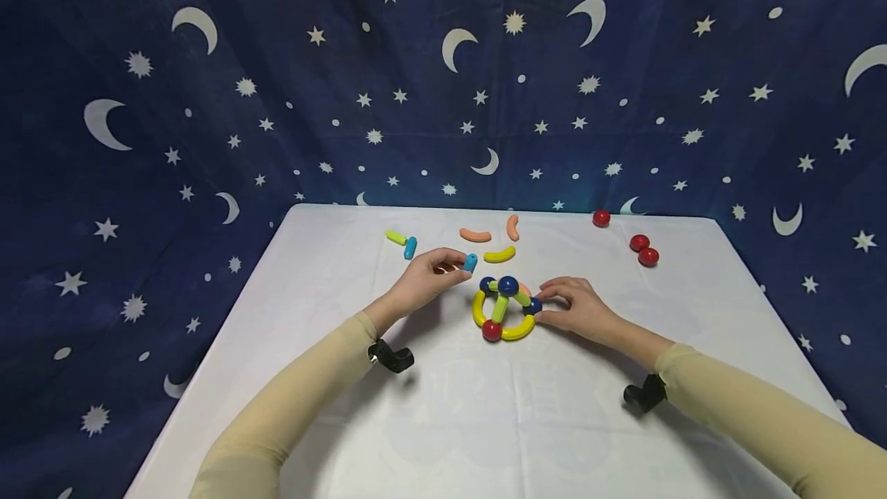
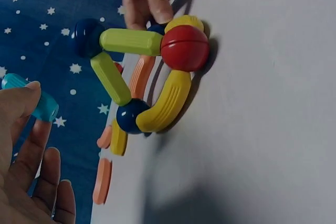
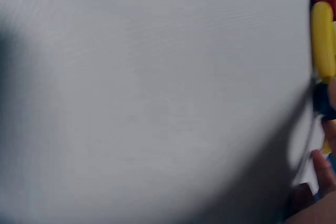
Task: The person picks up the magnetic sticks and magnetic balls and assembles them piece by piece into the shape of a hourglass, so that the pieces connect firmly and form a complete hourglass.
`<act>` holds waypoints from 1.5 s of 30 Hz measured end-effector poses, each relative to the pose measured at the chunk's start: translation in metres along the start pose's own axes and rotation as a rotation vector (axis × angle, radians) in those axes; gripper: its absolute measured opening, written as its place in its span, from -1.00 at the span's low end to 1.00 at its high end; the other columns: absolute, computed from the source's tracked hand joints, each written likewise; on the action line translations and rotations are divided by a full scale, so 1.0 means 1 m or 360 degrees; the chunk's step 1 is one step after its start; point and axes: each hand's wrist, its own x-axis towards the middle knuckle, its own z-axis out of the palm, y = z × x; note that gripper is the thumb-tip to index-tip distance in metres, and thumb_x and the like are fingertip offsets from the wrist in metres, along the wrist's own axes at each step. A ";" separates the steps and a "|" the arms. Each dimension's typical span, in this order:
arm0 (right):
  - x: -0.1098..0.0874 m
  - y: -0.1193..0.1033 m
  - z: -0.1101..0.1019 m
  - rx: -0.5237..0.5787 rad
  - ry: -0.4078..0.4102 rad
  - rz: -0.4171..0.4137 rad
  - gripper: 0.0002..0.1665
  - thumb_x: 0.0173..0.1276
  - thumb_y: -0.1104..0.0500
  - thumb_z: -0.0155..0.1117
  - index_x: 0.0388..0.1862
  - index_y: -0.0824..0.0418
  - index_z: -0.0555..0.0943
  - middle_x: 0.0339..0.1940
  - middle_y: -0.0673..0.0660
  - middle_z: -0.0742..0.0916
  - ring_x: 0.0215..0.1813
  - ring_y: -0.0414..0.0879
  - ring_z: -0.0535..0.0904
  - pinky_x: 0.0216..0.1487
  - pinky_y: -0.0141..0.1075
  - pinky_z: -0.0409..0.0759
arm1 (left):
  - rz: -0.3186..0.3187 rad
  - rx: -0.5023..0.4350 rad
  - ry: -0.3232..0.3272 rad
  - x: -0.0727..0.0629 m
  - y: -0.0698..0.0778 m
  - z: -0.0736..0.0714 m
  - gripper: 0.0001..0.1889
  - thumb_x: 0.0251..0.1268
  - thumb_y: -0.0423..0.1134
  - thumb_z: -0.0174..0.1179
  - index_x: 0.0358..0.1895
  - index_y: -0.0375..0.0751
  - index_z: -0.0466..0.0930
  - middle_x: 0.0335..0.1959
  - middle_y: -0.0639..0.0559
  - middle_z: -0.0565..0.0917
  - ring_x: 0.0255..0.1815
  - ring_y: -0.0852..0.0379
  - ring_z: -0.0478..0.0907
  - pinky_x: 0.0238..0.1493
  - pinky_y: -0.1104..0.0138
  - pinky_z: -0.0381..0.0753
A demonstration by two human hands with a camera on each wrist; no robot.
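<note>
My left hand point(image 1: 428, 277) pinches a short light-blue rod point(image 1: 470, 262) between thumb and fingertips, held to the left of a ball-and-rod frame. The base of that frame has a red ball point(image 1: 492, 330), a left dark-blue ball point(image 1: 487, 284) and yellow curved rods point(image 1: 518, 330). Light-green rods point(image 1: 500, 309) rise from it to a top dark-blue ball point(image 1: 508, 286). With thumb and fingers, my right hand point(image 1: 580, 308) holds the right dark-blue ball point(image 1: 533, 306) of the base. An orange curved rod point(image 2: 140, 77) at the back of the base is partly hidden.
Behind the frame lie a loose yellow curved rod point(image 1: 500, 255) and two orange curved rods point(image 1: 474, 236). A green rod point(image 1: 396, 237) and a blue rod point(image 1: 410, 247) lie at the back left. Three red balls point(image 1: 640, 242) sit at the back right of the white-covered table point(image 1: 443, 422).
</note>
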 end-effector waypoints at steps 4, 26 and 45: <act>0.000 -0.011 -0.007 -0.0138 -0.0099 0.0072 -0.41 0.21 -0.20 0.56 0.13 0.06 0.72 0.09 0.11 0.66 0.18 0.11 0.43 0.19 0.06 0.48 | -0.0035 -0.0010 -0.0019 -0.002 0.000 0.005 -0.70 0.37 -0.07 0.38 0.08 -0.04 0.71 -0.07 0.14 0.71 -0.01 0.09 0.55 0.08 0.19 0.51; -0.006 -0.015 0.000 0.0151 -0.0198 0.0359 -0.35 0.19 -0.20 0.57 0.16 0.10 0.67 -0.21 0.06 0.60 -0.12 0.01 0.45 -0.14 -0.10 0.29 | -0.0021 -0.0124 -0.0042 -0.002 0.004 0.031 -0.71 0.38 -0.05 0.37 0.09 -0.01 0.71 -0.05 0.18 0.73 0.00 0.12 0.58 0.09 0.18 0.54; -0.001 -0.015 -0.007 0.0312 -0.0203 0.0419 -0.34 0.29 -0.23 0.47 0.22 0.12 0.65 -0.11 0.10 0.61 0.01 0.04 0.44 -0.05 -0.13 0.38 | 0.0032 -0.0285 -0.0080 0.008 0.016 0.042 -0.72 0.40 -0.12 0.36 0.10 -0.07 0.68 -0.05 0.09 0.73 -0.08 0.03 0.58 -0.04 0.26 0.57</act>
